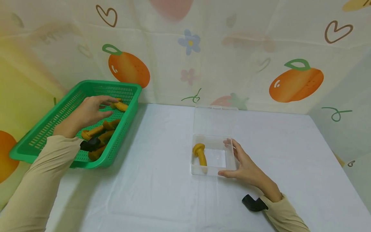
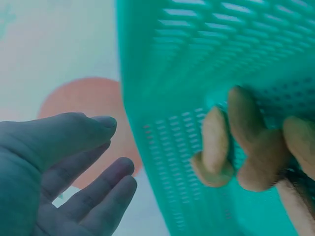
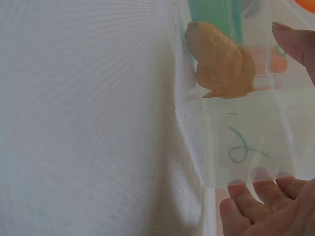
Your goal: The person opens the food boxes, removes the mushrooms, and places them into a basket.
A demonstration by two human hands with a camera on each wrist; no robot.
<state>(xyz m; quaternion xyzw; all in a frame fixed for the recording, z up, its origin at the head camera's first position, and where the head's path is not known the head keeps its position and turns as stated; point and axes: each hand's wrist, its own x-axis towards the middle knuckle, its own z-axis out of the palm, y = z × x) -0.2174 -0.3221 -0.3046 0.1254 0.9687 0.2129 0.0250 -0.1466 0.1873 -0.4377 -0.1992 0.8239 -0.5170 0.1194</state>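
My left hand point(image 1: 92, 111) is over the green basket point(image 1: 131, 111), fingers extended and apart, near a yellow-brown mushroom point(image 1: 121, 106) at the basket's far end. The left wrist view shows nothing between the thumb and fingers; several mushrooms point(image 2: 215, 140) lie in the basket. With my right hand point(image 1: 250, 169) I hold the right end of a clear plastic box point(image 1: 214, 169), thumb at the front and fingers at the back. One mushroom point(image 1: 200, 154) lies at the box's left side, also visible through the clear wall in the right wrist view.
The box's clear lid point(image 1: 215, 119) stands folded back behind it. White cloth point(image 1: 162, 187) covers the table. Behind it hangs a curtain point(image 1: 168, 64) printed with fruit. A black wrist mount point(image 1: 255, 203) sits by the right sleeve.
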